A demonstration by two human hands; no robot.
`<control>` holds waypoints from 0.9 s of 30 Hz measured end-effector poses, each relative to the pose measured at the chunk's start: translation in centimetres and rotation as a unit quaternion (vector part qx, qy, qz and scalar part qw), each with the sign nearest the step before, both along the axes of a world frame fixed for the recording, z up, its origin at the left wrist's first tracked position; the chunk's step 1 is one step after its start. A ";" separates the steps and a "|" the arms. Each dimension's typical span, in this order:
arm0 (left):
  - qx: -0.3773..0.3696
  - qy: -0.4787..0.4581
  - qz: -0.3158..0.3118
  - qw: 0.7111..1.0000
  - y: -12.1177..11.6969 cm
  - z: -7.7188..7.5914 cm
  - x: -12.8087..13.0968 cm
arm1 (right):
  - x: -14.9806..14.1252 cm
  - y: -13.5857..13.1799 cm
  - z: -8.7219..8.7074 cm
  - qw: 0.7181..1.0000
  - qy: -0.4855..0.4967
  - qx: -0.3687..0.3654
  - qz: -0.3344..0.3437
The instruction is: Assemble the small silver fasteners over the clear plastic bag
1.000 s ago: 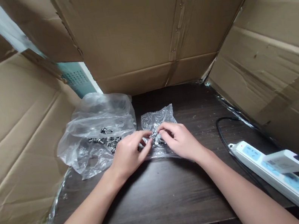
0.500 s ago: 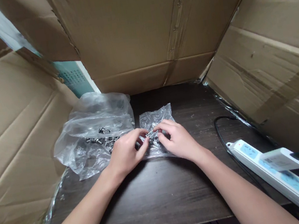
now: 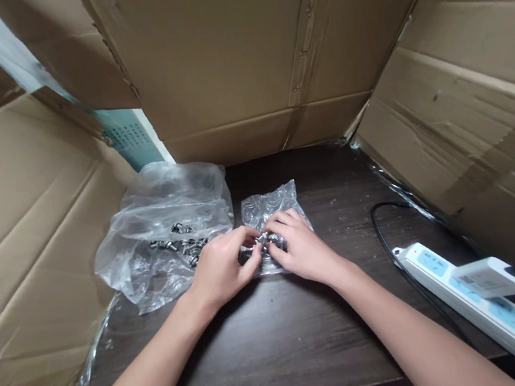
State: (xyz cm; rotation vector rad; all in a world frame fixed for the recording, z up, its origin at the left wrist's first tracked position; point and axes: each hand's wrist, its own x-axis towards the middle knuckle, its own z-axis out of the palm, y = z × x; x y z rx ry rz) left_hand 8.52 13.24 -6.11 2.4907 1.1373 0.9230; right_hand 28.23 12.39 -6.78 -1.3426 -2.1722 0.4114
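My left hand (image 3: 226, 261) and my right hand (image 3: 300, 246) meet at the middle of the table, fingers curled and tips close together. Between the fingertips is a small shiny metal piece (image 3: 261, 239), which looks like a bolt; both hands pinch at it, and its ends are partly covered. Under my hands lies a small clear plastic bag (image 3: 271, 201), crumpled. To the left, a larger clear plastic bag (image 3: 134, 210) lies open, with several loose metal bolts (image 3: 192, 247) on its near part, some hidden by my left hand.
Cardboard walls (image 3: 224, 53) enclose the dark wooden table (image 3: 282, 340) at the back and both sides. At right lies a white power strip (image 3: 477, 294) with a white charger (image 3: 496, 277) plugged in. A black cable (image 3: 378, 229) loops beside it.
My fingertips have come slightly nearer to me and closer together around the small metal piece. The whole view has shifted a little; the bags lie as before.
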 end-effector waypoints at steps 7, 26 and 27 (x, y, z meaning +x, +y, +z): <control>-0.021 0.012 -0.026 0.999 -0.1 -0.1 0.1 | -0.1 -0.1 0.1 1.000 -0.020 0.013 -0.010; -0.056 0.020 -0.026 0.998 0.0 0.1 0.1 | -0.1 -0.1 0.2 1.000 -0.020 0.014 -0.003; -0.055 0.019 -0.025 0.998 0.0 0.0 0.1 | -0.2 -0.1 0.2 1.000 -0.023 0.016 -0.004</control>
